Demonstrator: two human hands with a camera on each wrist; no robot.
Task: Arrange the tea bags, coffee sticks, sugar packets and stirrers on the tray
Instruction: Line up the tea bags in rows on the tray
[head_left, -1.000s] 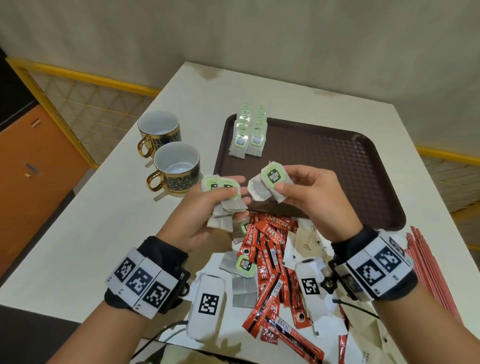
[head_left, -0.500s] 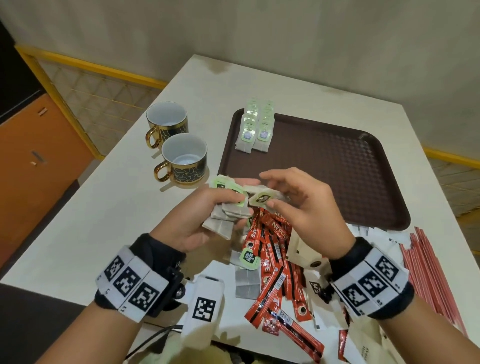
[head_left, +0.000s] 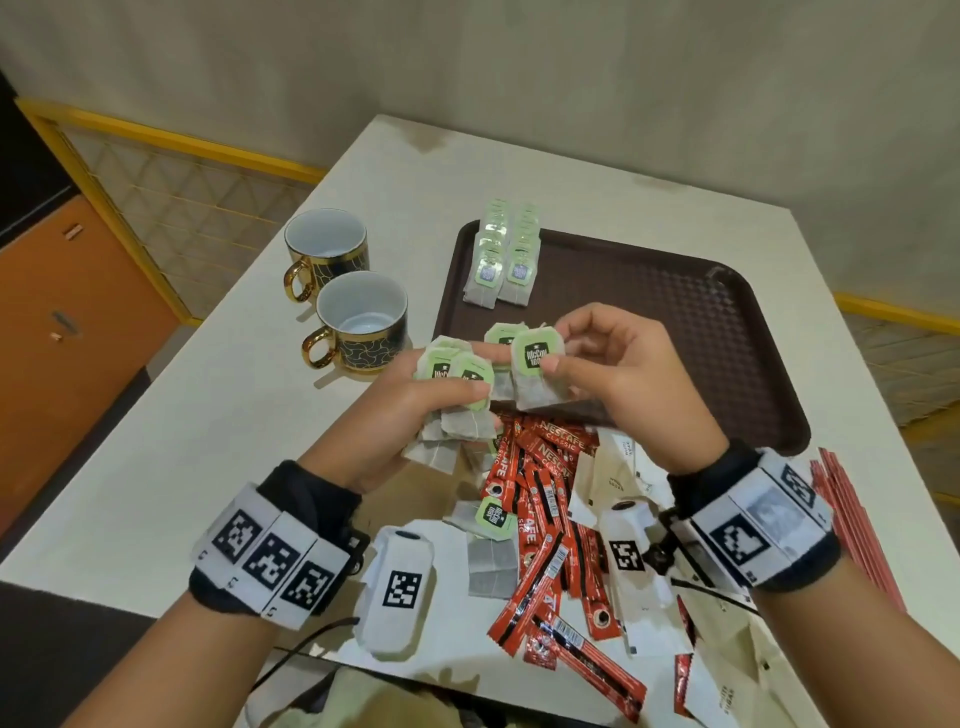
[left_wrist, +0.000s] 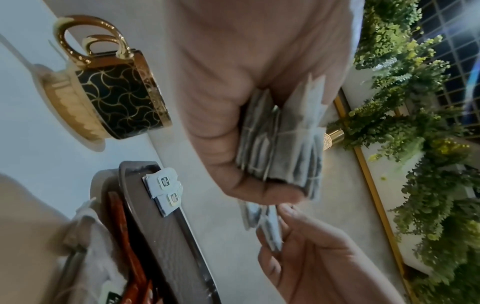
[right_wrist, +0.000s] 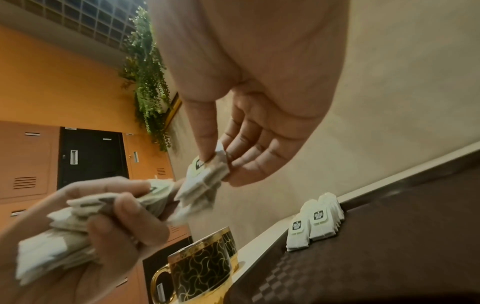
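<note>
Left hand (head_left: 415, 415) grips a fanned bunch of tea bags (head_left: 457, 395) above the tabletop (head_left: 218, 415); right hand (head_left: 618, 379) pinches one tea bag (head_left: 535, 374) beside them. Two rows of tea bags (head_left: 504, 260) lie on the tray (head_left: 701, 312); coffee sticks (head_left: 540, 499) lie heaped below the hands.

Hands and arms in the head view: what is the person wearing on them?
Both forearms are bare, with no sleeves. Each wrist has a black cuff wrapped in a white band printed with square black-and-white codes: left wristband, right wristband. Under each wrist hangs a small white camera box with one code, left camera box and right camera box, trailing thin black cables.
</note>
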